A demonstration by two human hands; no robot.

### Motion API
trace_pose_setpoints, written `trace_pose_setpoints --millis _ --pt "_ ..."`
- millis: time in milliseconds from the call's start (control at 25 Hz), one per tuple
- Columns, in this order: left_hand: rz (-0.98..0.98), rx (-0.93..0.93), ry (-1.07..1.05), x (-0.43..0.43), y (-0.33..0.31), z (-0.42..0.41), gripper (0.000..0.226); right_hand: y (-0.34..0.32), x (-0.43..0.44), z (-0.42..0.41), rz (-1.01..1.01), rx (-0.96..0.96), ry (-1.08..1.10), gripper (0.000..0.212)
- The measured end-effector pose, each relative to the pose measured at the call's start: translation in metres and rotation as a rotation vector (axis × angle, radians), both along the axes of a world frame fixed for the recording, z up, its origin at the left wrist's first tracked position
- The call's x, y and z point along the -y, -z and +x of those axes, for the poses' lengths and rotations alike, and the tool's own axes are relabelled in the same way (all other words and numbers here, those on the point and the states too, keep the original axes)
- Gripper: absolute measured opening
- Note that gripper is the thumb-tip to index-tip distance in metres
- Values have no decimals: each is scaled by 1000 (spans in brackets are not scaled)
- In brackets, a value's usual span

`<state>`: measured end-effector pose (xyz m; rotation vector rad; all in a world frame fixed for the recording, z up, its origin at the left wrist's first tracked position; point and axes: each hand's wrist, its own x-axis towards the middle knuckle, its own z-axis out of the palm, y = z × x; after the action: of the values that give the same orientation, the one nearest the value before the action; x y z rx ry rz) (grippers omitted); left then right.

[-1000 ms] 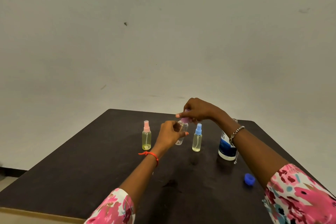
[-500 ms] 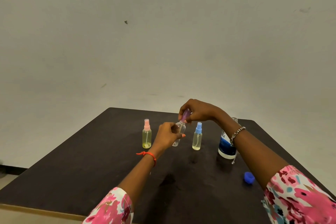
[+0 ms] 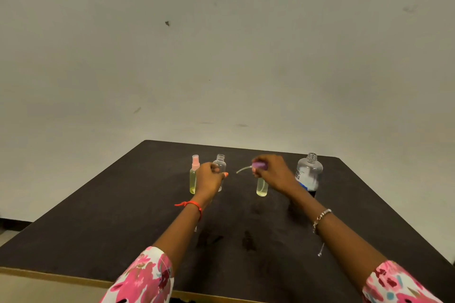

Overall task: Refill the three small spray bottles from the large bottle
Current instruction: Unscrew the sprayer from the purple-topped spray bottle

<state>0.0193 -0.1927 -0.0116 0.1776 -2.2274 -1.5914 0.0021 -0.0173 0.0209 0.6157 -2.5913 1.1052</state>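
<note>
My left hand grips a clear small spray bottle that stands upright with its threaded neck uncovered. My right hand pinches the purple spray top, whose thin dip tube sticks out to the left, clear of the bottle. A pink-capped small bottle with yellowish liquid stands just left of my left hand. A third small bottle with yellowish liquid stands under my right hand, its top hidden. The large clear bottle with a blue label stands uncapped at the right.
Everything sits on a dark square table against a pale wall. The table's far edge runs just behind the bottles, and its light front edge is at the bottom of view. Dark wet-looking marks lie on the table between my arms.
My right hand has lifted the purple spray top out of the clear bottle and carried it right. The clear bottle now stands upright. The view has moved closer; the blue cap is out of sight.
</note>
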Motion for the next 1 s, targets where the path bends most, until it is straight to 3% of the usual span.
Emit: trace_pose_setpoints --millis 80,240,360,480,800,1000 --pt "29 -8 -26 -2 -1 0 16 37 1 5 153 -32 -18 15" --pt "50 -15 -28 -9 -3 1 17 88 9 10 339 100 -30 13" --pt "51 -8 -26 -10 0 2 24 102 13 9 433 175 -49 33" --pt "52 6 -21 -10 2 1 30 105 19 9 487 204 -41 39" --pt "60 17 2 -12 6 -1 29 107 22 10 404 247 -20 45" --pt "66 18 7 -11 8 -1 24 103 19 15 320 193 -32 37"
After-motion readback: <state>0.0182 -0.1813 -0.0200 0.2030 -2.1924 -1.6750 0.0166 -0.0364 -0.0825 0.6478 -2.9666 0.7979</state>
